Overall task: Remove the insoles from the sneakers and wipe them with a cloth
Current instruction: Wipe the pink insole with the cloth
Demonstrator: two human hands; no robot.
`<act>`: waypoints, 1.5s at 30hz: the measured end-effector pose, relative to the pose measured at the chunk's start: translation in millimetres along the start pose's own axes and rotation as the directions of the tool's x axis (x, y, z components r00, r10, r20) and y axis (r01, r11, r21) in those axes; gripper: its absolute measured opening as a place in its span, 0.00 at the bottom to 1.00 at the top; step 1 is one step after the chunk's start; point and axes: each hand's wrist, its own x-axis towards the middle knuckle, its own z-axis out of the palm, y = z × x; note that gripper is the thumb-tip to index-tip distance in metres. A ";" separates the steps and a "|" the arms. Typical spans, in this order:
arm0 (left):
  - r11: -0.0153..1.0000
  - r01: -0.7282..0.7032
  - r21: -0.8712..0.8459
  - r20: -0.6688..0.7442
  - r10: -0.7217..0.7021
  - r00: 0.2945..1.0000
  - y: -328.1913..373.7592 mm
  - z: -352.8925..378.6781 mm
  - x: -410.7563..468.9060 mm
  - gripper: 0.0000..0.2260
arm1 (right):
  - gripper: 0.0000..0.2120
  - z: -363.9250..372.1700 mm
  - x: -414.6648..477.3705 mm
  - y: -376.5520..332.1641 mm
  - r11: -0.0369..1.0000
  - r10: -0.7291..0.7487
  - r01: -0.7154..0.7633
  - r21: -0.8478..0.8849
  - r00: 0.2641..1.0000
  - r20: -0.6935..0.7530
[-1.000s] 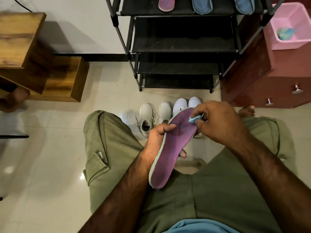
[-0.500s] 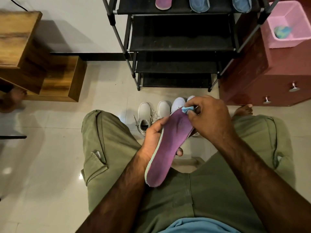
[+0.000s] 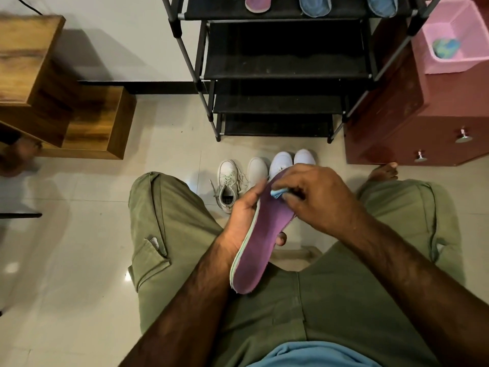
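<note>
Centre of frame, over my lap: left hand [image 3: 244, 207] grips the insole [image 3: 264, 242] round its middle. Thumb lies along the left edge, and one fingertip shows from under the right edge. Palm cups the underside. Insole is purple with a pale rim, tilted, heel end low toward the lap, toe end up toward the sneakers [image 3: 281, 161].

Right hand [image 3: 317, 200] is over the toe end, fingers curled, pinching a small light-blue cloth [image 3: 277, 193]. Cloth is pressed onto the purple face near the tip. I see only a corner of it under the fingers.

Two pairs of white sneakers stand on the floor [image 3: 79, 234] just beyond the hands, toes toward the rack [image 3: 285, 64]. The left pair is laced, and one shoe's opening is visible. The right pair is partly hidden behind the hands.

Top shelf of the rack, upper centre, carries three other insoles [image 3: 315, 6]: one purple, two blue.

Upper right: pink bin [image 3: 455, 27] on a red cabinet [image 3: 423, 123], with a bluish wad inside. I cannot tell what it is.
</note>
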 end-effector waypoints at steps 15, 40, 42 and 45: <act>0.996 -0.059 -0.063 0.035 0.061 0.998 4.3 3.3 -4.0 0.27 | 0.10 -16.9 -12.0 16.3 0.992 0.079 -0.078 -0.099 0.997 0.001; 0.992 -0.056 -0.116 -0.023 0.054 0.998 -4.8 -1.3 8.8 0.22 | 0.11 9.4 0.1 -9.4 0.984 0.175 -0.174 0.023 0.975 -0.135; 0.994 -0.040 -0.098 -0.027 0.037 0.999 -3.8 -1.5 9.2 0.23 | 0.11 8.9 2.6 -7.8 0.976 0.214 -0.217 0.007 0.962 -0.172; 0.988 -0.106 -0.116 -0.002 0.106 0.994 -2.6 -4.6 10.9 0.25 | 0.11 12.3 -10.7 -25.3 0.984 0.129 -0.135 0.115 0.990 0.056</act>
